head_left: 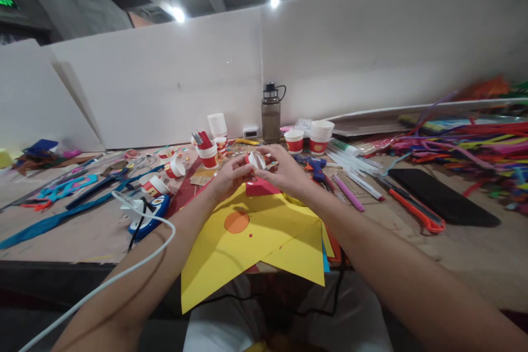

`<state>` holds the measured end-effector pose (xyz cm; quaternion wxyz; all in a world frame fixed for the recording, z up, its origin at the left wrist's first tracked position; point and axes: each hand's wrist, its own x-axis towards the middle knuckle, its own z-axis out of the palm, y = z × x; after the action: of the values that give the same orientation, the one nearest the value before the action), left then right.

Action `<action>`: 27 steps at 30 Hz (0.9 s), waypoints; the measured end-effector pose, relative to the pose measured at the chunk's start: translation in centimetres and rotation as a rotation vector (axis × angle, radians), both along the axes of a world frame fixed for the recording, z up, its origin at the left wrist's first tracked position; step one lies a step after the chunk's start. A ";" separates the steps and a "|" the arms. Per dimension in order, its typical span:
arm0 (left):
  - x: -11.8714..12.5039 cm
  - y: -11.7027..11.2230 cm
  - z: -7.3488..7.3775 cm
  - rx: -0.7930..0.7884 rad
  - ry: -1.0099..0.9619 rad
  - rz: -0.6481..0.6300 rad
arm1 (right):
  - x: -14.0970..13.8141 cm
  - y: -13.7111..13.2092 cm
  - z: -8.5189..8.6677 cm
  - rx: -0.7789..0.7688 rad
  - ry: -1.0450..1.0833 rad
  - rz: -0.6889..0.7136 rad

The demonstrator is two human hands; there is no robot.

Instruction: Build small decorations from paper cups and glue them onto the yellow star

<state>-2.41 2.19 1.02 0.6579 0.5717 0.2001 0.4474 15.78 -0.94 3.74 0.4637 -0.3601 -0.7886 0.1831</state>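
Observation:
In the head view my left hand [231,177] and my right hand [281,169] meet over the middle of the table. Between their fingers is a small red-and-white paper cup [256,161], tilted on its side. Both hands are closed on it; the fingertips are partly hidden. Beneath them lie yellow paper sheets [264,236] that hang over the table's front edge. An orange paper circle [237,222] rests on the yellow. Just below the cup is a red paper piece [262,188].
Stacked paper cups [322,135] and a water bottle [271,115] stand at the back. A glue gun [317,168], a box cutter [416,210] and a black phone [443,195] lie right. Leftward are tipped cups [155,186], a blue power socket [152,217] and a white cable [136,261].

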 end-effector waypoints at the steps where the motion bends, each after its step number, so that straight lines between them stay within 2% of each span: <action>1: -0.1 0.1 -0.1 -0.019 0.005 -0.015 | 0.0 0.1 0.0 -0.003 -0.016 0.004; 9: -0.1 -0.4 0.2 -0.080 0.034 -0.028 | 0.0 0.7 -0.8 -0.028 -0.024 0.014; 14: -0.3 -0.1 -0.2 -0.100 0.069 -0.060 | -0.1 1.0 -1.3 -0.075 -0.033 -0.049; 20: -0.5 0.5 -0.9 -0.134 0.059 -0.107 | -0.3 0.7 -1.2 -0.111 -0.037 -0.081; 27: -1.0 0.7 -0.6 -0.146 0.116 -0.087 | 0.0 0.8 -0.7 -0.126 -0.078 -0.133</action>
<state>-3.41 2.84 0.46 0.7039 0.5553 0.2451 0.3688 15.82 -0.11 3.03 0.4201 -0.4467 -0.7675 0.1869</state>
